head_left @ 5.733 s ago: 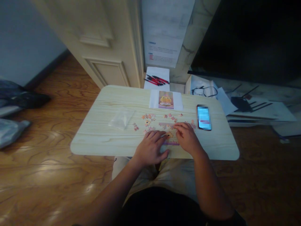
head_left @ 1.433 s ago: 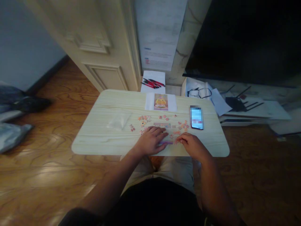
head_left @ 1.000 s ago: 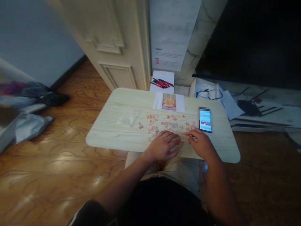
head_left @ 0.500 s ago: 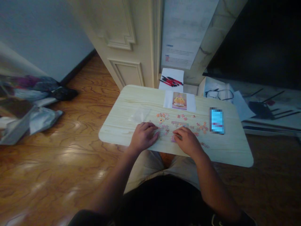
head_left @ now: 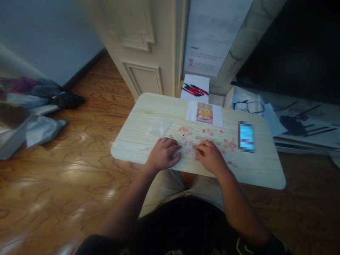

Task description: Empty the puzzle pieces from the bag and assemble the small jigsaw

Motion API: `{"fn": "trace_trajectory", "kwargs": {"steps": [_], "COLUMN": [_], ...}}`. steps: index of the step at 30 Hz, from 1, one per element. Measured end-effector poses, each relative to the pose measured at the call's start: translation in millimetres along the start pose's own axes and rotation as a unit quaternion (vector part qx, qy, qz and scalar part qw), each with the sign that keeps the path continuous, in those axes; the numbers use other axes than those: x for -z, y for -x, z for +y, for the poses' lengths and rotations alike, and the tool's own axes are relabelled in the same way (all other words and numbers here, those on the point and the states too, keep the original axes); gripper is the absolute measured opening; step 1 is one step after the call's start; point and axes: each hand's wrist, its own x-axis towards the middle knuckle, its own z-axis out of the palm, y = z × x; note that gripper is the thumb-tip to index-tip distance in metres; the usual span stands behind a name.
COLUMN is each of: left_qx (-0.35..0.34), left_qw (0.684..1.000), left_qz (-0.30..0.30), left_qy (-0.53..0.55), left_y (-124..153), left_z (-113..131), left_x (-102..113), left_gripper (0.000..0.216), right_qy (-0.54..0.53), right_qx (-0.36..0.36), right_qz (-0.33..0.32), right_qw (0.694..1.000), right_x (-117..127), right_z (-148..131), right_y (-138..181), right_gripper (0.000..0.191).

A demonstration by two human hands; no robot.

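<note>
Small jigsaw puzzle pieces in pink and orange lie scattered over the middle of a pale wooden table. My left hand rests at the left side of the pieces, its fingers loosely curved and the thumb apart, with nothing visible in it. Among the pieces, my right hand has thumb and forefinger pinched together; whatever sits between the fingertips is too small to make out. A partly joined strip of puzzle shows just beyond the right hand, which hides part of it.
Behind the pieces lies a printed picture of a yellow figure. A clear plastic bag is on the left, a phone on the right. Pens lie on white paper past the far edge. Glasses sit beyond the table.
My right hand's fingertips have moved left and slightly away from me, toward the pieces near my left hand. The left hand stays nearly in place. The camera view has shifted slightly.
</note>
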Motion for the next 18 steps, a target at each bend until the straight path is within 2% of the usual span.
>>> {"fn": "trace_trajectory", "kwargs": {"steps": [4, 8, 18], "left_qx": [-0.042, -0.077, -0.045], "left_qw": [0.998, 0.994, 0.998], "left_qz": [-0.042, -0.071, -0.039], "left_qy": [-0.005, -0.007, 0.012], "left_y": [-1.0, -1.6, -1.2], "left_z": [1.8, 2.2, 2.5], "left_x": [2.8, 2.9, 1.5], "left_gripper": [0.044, 0.042, 0.037], "right_qy": [-0.002, -0.011, -0.021], "right_qx": [-0.001, 0.011, 0.013], "right_qz": [0.002, -0.012, -0.003], "right_qw": [1.000, 1.000, 1.000], "right_x": [2.0, 1.6, 1.4], "right_z": [1.1, -1.7, -1.7], "right_y": [0.3, 2.8, 8.1], "right_gripper": [0.031, 0.033, 0.030]}}
